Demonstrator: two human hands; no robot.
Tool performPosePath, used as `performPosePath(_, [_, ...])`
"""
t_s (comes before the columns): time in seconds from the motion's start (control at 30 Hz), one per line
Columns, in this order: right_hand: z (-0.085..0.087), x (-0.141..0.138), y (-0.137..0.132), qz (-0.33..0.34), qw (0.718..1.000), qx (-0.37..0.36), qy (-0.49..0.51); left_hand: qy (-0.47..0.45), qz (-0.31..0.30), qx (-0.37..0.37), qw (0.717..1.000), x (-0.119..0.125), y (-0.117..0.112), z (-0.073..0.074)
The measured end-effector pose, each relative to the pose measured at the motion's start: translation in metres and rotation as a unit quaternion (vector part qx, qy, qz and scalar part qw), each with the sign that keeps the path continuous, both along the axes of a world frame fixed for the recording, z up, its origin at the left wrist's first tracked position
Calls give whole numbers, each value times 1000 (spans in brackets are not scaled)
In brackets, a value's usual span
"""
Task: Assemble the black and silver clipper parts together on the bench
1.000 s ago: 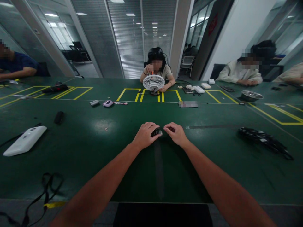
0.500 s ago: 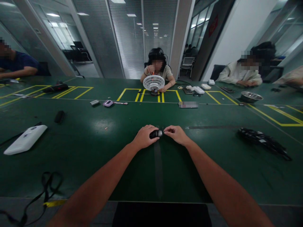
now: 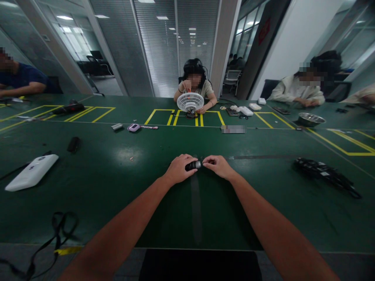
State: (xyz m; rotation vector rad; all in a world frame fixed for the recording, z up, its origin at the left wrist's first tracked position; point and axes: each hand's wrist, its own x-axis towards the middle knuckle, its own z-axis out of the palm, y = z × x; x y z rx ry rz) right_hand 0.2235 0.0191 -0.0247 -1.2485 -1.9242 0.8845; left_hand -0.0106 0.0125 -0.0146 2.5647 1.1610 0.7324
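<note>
Near the middle of the green table, my left hand (image 3: pixel 181 168) is closed round a small black cylinder with a silver-grey end (image 3: pixel 193 165). It lies on its side with the grey end facing right; its exact kind I cannot make out. My right hand (image 3: pixel 217 165) sits just right of that end, thumb and fingertips pinched together at a small dark piece that is too small to name. A narrow gap shows between the pinched fingers and the grey end.
A white power bank-like case (image 3: pixel 32 172) and a small black object (image 3: pixel 74 144) lie left. A black folded bundle (image 3: pixel 326 176) lies right. Across the table (image 3: pixel 117 218) a person handles a white fan (image 3: pixel 190 103). A metal bowl (image 3: pixel 311 119) stands far right. A black strap (image 3: pixel 57 234) crosses the near-left edge.
Both hands stay in nearly the same place, still holding the black cylinder and pinching beside it. Nothing else has visibly moved.
</note>
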Motion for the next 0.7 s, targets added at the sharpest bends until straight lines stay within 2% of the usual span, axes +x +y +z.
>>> performPosePath(0.7, [-2, 1, 1, 10, 1000, -13, 15, -27, 7, -3, 1000, 1, 0, 0])
